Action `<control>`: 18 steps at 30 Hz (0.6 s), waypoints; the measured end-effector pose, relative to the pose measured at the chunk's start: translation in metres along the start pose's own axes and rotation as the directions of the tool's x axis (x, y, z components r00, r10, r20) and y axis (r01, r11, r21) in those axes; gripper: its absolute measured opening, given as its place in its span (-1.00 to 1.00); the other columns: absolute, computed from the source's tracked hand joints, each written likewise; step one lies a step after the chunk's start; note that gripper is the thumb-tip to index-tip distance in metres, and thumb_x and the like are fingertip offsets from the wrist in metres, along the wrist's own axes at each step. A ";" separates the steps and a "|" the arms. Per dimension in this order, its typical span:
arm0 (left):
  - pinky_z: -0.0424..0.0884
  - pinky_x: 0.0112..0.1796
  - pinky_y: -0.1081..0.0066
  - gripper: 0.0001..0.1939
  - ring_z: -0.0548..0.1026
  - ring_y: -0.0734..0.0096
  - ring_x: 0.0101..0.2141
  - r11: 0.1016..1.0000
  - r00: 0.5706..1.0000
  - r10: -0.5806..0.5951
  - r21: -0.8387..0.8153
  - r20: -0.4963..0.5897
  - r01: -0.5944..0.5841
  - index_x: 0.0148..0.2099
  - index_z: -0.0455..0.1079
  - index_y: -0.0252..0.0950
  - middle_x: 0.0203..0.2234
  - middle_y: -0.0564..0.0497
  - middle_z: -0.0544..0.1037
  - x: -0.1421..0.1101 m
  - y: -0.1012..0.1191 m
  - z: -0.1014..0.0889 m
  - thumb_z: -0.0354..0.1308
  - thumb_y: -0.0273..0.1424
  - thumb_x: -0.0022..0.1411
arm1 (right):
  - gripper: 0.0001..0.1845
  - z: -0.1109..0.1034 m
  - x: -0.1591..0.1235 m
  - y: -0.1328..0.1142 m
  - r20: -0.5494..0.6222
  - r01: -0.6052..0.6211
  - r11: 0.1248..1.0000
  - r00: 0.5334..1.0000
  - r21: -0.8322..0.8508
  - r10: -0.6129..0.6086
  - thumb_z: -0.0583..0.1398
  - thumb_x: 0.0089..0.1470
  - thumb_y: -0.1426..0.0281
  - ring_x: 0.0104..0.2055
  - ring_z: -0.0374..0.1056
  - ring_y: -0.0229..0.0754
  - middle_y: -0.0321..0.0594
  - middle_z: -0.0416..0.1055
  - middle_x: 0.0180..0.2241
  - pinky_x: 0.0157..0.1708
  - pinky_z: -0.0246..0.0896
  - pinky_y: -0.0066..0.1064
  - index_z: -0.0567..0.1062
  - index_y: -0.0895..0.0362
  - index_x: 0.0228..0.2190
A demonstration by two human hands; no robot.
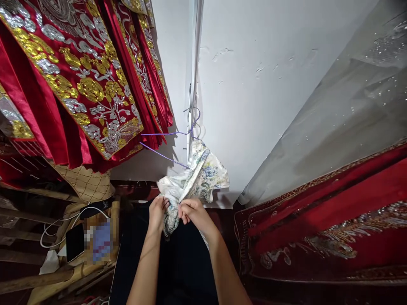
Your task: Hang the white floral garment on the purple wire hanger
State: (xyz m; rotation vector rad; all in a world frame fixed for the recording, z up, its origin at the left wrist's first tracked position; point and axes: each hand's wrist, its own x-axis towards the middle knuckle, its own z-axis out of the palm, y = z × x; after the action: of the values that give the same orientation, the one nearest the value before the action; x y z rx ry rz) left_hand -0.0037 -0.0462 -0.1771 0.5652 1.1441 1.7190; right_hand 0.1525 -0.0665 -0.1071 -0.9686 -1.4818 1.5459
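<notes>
A white garment with a blue and green floral print [213, 169] hangs bunched in front of me, one side of it on a purple wire hanger [165, 159]. The left arm of the hanger sticks out bare toward the red clothes. My left hand [158, 212] is closed on the gathered cloth at the garment's left edge. Close beside it, my right hand [193, 212] pinches the fabric near the middle. Between the two hands a crumpled part of the garment droops over my dark lap.
Red garments with gold and silver embroidery [90, 89] hang at the upper left. A wooden chair [76, 275] holds a phone [75, 242] and a white cable [43, 237]. At right are a sparkly grey-white gown [305, 123] and a red embroidered cloth [375, 190], with a white wall [254, 34] behind.
</notes>
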 end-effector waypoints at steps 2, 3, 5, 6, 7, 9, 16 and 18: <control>0.43 -0.21 0.41 -0.73 0.50 0.41 -0.34 1.000 0.998 -0.003 0.003 0.068 0.003 -0.33 0.44 -0.32 -0.41 0.01 0.51 -0.015 -0.007 0.009 0.35 -0.23 0.08 | -0.65 -0.015 -0.002 -0.001 -0.111 -0.016 0.998 0.994 -0.059 0.009 0.16 0.11 0.23 -0.63 0.19 -0.27 -0.32 0.31 -0.70 -0.54 0.03 -0.43 0.48 0.14 -0.61; 0.41 -0.16 0.41 -0.73 0.50 0.39 -0.28 1.000 0.995 0.010 -0.001 0.104 -0.010 -0.29 0.46 -0.31 -0.35 0.00 0.53 -0.020 -0.003 0.015 0.34 -0.21 0.09 | -0.65 -0.022 -0.002 -0.002 -0.223 -0.005 0.997 0.975 -0.081 -0.013 0.17 0.12 0.19 -0.58 0.22 -0.25 -0.31 0.35 -0.65 -0.50 0.07 -0.41 0.50 0.13 -0.57; 0.38 -0.09 0.42 -0.73 0.48 0.37 -0.19 0.997 0.977 0.066 0.017 0.202 -0.071 -0.19 0.48 -0.27 -0.26 0.00 0.53 -0.029 0.015 0.027 0.30 -0.19 0.16 | -0.63 -0.032 -0.003 -0.004 -0.413 0.031 0.993 0.908 -0.114 -0.075 0.17 0.13 0.09 -0.41 0.32 -0.14 -0.23 0.46 -0.49 -0.37 0.17 -0.35 0.55 0.12 -0.44; 0.36 -0.09 0.42 -0.74 0.47 0.36 -0.18 0.992 0.960 0.101 0.043 0.261 -0.116 -0.16 0.47 -0.26 -0.23 0.00 0.52 -0.034 0.026 0.034 0.27 -0.19 0.20 | -0.60 -0.034 -0.004 -0.006 -0.447 0.042 0.992 0.890 -0.119 -0.091 0.17 0.14 0.03 -0.30 0.36 -0.08 -0.18 0.50 -0.39 -0.27 0.20 -0.31 0.57 0.11 -0.37; 0.36 -0.10 0.43 -0.75 0.46 0.36 -0.18 0.983 0.938 0.135 0.079 0.319 -0.168 -0.14 0.46 -0.24 -0.23 0.00 0.51 -0.041 0.037 0.040 0.24 -0.19 0.24 | -0.54 -0.034 -0.005 -0.007 -0.433 0.047 0.994 0.897 -0.101 -0.086 0.15 0.14 -0.02 -0.19 0.38 -0.02 -0.14 0.53 -0.28 -0.16 0.22 -0.27 0.59 0.10 -0.29; 0.35 -0.16 0.44 -0.79 0.45 0.37 -0.23 0.948 0.886 0.173 0.170 0.430 -0.268 -0.14 0.44 -0.22 -0.26 0.01 0.50 -0.057 0.058 0.052 0.18 -0.20 0.30 | -0.40 -0.030 -0.007 -0.008 -0.321 0.035 0.999 0.947 0.031 -0.023 0.10 0.14 -0.13 -0.03 0.37 0.06 -0.09 0.53 -0.14 0.01 0.19 -0.19 0.59 0.09 -0.16; 0.25 0.10 0.26 -0.75 0.39 0.16 0.07 0.746 0.734 0.225 0.372 0.640 -0.553 -0.05 0.43 -0.17 -0.05 -0.08 0.50 -0.079 0.094 0.075 0.06 -0.18 0.38 | -0.21 -0.014 -0.025 -0.009 -0.015 0.039 0.940 0.999 0.339 -0.036 0.08 0.08 -0.24 0.18 0.27 0.07 -0.11 0.46 0.03 0.16 0.14 -0.11 0.41 0.01 0.14; 0.21 0.15 0.22 -0.63 0.37 0.17 0.11 0.776 0.701 0.145 0.359 0.698 -0.518 0.12 0.35 -0.15 0.02 -0.09 0.48 -0.069 0.091 0.070 -0.03 -0.11 0.41 | -0.26 -0.017 -0.033 -0.008 0.216 -0.018 0.981 0.976 0.191 -0.024 0.35 -0.05 -0.03 0.15 0.29 0.08 -0.13 0.48 -0.01 0.16 0.14 -0.12 0.43 0.02 0.11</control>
State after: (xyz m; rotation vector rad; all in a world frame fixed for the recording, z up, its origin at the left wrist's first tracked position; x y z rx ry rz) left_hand 0.0386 -0.0866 -0.0563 1.6893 1.0243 1.2811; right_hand 0.1820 -0.0889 -0.0991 -0.7027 -1.4468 1.8024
